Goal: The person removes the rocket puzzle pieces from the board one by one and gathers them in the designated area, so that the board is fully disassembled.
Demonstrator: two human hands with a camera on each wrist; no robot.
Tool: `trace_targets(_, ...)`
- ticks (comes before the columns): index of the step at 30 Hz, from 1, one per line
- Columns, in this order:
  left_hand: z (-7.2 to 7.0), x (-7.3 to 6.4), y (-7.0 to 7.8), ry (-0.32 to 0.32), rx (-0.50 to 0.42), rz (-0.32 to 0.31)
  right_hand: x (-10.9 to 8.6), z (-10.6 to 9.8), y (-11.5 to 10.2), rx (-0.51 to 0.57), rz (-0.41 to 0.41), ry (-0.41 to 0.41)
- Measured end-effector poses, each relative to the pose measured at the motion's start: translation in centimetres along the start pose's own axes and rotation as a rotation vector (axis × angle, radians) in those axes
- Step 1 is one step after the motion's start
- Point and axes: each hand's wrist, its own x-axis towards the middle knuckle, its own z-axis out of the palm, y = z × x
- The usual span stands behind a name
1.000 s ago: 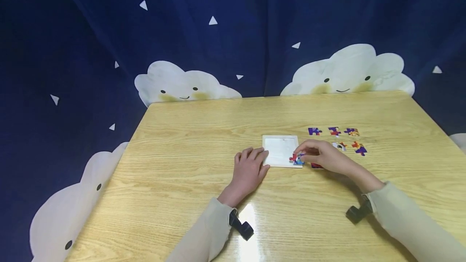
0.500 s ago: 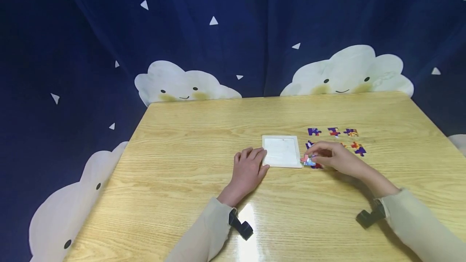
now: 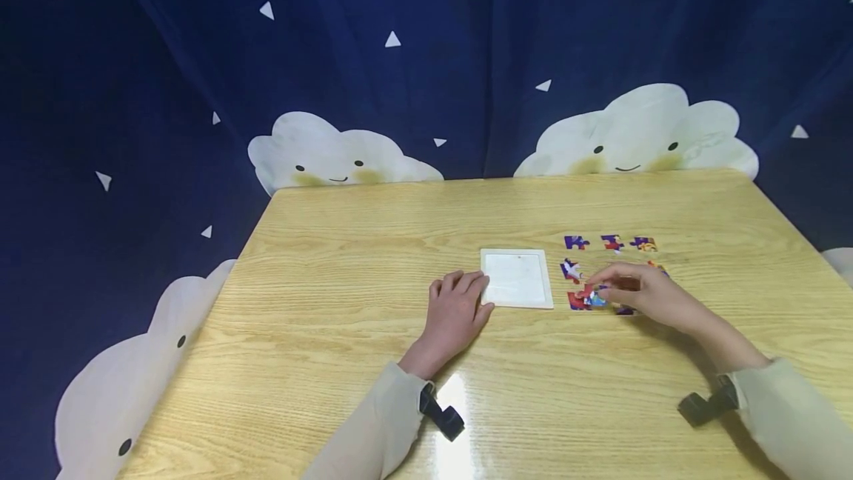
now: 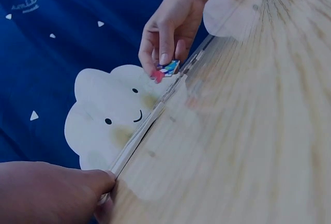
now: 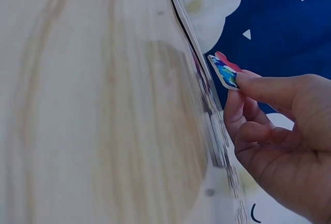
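My right hand pinches a jigsaw piece, red, blue and white, between thumb and fingertips. It is raised above the table, over other jigsaw pieces right of the tray, as the left wrist view also shows. My left hand holds the left side of a white, shallow puzzle tray, with thumb and fingertips at its edge near the lower left corner. No piece lies in the tray. In the left wrist view, the left thumb sits at the tray's edge.
Several loose jigsaw pieces lie in rows right of the tray, among them a purple piece and a purple-and-white piece; the right hand hides some. The wooden table ends at a dark blue curtain with printed clouds.
My right hand has moved right, carrying the jigsaw piece from over the tray's lower right corner to above the loose pieces. The left hand and the tray have stayed in place.
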Motion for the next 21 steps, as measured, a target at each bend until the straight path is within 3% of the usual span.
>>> trace_targets(9,0.2,0.1,0.0,-0.001,0.004,-0.015,-1.3,-1.1,0.8,-0.044,-0.011,0.066)
trace_targets(15,0.3,0.1,-0.1,0.013,-0.006,-0.017,-2.1,-1.9,1.5,-0.061,0.018,0.072)
trace_targets(21,0.3,0.1,-0.1,0.015,0.002,-0.014,-2.7,-2.5,2.7,-0.068,-0.008,0.095)
